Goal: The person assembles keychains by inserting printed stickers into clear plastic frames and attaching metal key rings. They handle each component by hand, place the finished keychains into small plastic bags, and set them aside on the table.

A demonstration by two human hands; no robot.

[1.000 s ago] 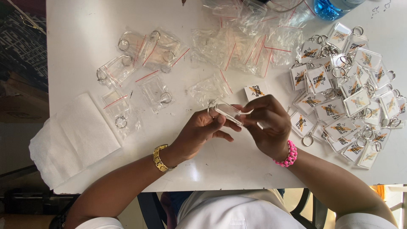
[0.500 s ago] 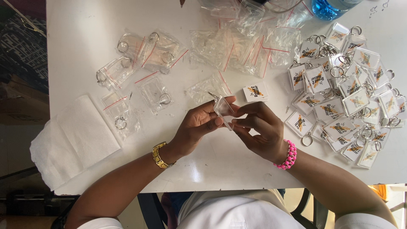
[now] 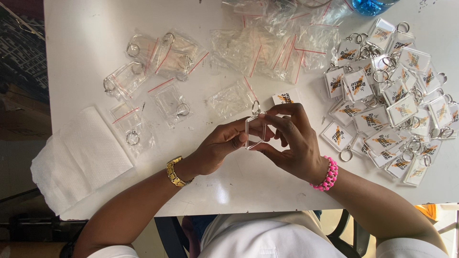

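Both hands hold one clear plastic keychain case (image 3: 254, 131) with a metal ring at its top, upright above the white table (image 3: 86, 28). My left hand (image 3: 221, 147), with a gold watch at the wrist, pinches its left edge. My right hand (image 3: 292, 141), with a pink bead bracelet, grips its right edge with fingertips at top and bottom. Just behind the hands lies a small printed paper insert (image 3: 286, 98).
A heap of finished keychains with printed inserts (image 3: 389, 100) covers the right side. Empty clear bags (image 3: 270, 48) lie at the back, bagged blank keychains (image 3: 153, 76) at the left. A white paper towel (image 3: 79, 157) overhangs the left front edge. A blue bottle (image 3: 370, 5) stands at the back.
The hands have lifted the clear case and turned it upright between the fingertips. They have also shifted slightly toward the middle of the table.
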